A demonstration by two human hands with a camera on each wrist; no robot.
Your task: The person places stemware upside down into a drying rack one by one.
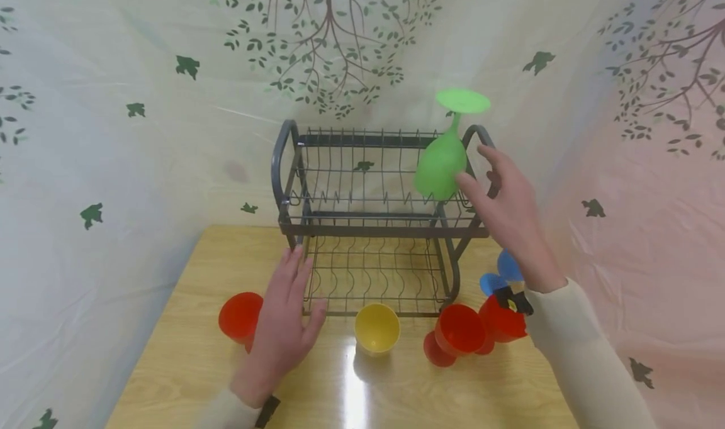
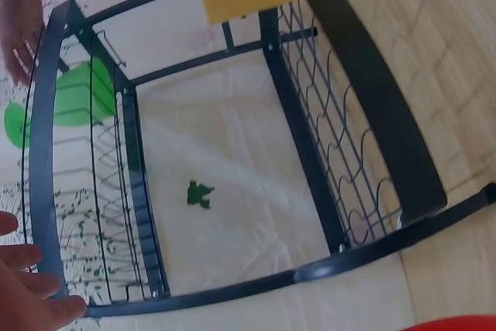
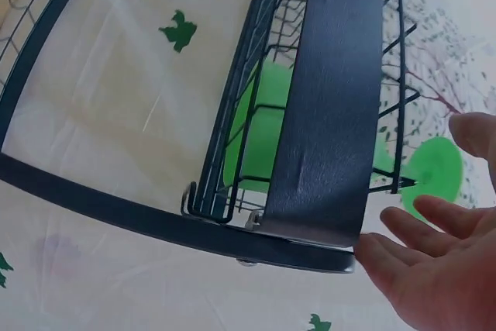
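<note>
A green plastic goblet (image 1: 442, 165) stands upside down, slightly tilted, in the right end of the upper tier of a black wire dish rack (image 1: 385, 231). Beside it is my right hand (image 1: 510, 206), fingers spread and loosely bent, holding nothing. The right wrist view shows a gap between this hand (image 3: 442, 261) and the goblet's foot (image 3: 435, 176). My left hand (image 1: 283, 316) is at the rack's lower left front, fingers extended and nothing held; whether its fingertips touch the frame I cannot tell. A red cup (image 1: 240, 316) is partly hidden behind that hand.
In front of the rack is a yellow cup (image 1: 377, 329), mouth up. To its right lie two red goblets, a nearer one (image 1: 460, 331) and a farther one (image 1: 501, 322) partly behind my sleeve. A blue goblet (image 1: 493, 283) is by the right forearm. A printed curtain (image 1: 226, 133) hangs behind.
</note>
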